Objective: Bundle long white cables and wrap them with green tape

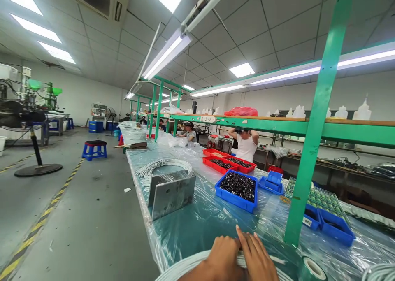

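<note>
At the bottom edge, a coil of thin white cable (pixel 188 266) lies under both hands. My left hand (pixel 221 254) is curled with its knuckles up, closed round the bundled strands; its fingertips are hidden. Against it on the right is my right hand (pixel 258 256), its fingers stretched out over the coil and the index finger lifted a little. The thumbs cannot be made out. A roll of green tape (pixel 312 269) stands to the right of the coil.
An angled metal plate stand (pixel 174 195) sits ahead on the plastic-covered bench, before another cable coil (pixel 166 164). A blue tray (pixel 237 207) of small black parts and red trays (pixel 216 168) lie beyond. A green post (pixel 314 120) rises at right. Two people sit across the bench.
</note>
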A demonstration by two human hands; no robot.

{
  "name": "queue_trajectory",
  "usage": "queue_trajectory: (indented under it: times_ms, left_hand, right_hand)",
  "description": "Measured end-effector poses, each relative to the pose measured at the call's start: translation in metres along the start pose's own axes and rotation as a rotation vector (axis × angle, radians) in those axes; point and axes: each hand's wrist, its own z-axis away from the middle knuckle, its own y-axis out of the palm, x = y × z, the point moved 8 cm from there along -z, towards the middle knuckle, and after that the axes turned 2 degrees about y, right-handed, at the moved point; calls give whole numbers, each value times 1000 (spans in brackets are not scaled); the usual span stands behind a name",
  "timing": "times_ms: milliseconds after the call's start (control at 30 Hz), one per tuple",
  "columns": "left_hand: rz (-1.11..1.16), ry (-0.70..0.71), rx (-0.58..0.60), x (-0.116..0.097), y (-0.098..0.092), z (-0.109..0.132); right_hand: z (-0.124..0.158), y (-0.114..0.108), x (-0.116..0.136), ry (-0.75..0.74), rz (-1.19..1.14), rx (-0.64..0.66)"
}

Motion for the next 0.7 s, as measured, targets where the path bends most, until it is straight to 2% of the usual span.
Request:
queue_trajectory:
  times_ms: [100,167,300,367,433,500,600,700]
  left_hand:
    - [86,-48,-51,3,-16,25]
    - [137,-90,-84,13,-21,44]
    - [221,-185,-138,41,-19,81]
    - [261,-186,-147,46,-17,95]
    - [311,-179,-168,43,-20,106]
    - [373,-188,-220,37,-32,117]
    - [452,-175,-282,23,-57,135]
    - [463,-90,-292,3,-84,155]
  right_hand:
    - [-12,-29,11,-22,39,3]
    - [-19,-48,22,-59,73,20]
    - [-31,-74,41,-132,39,43]
    - [-34,-80,49,-154,14,84]
    - [-36,-85,54,-163,-15,124]
    - [-39,-96,57,-150,-52,133]
    - [-50,-130,61,-152,-100,2]
    - [-60,-170,67,-184,-47,-156]
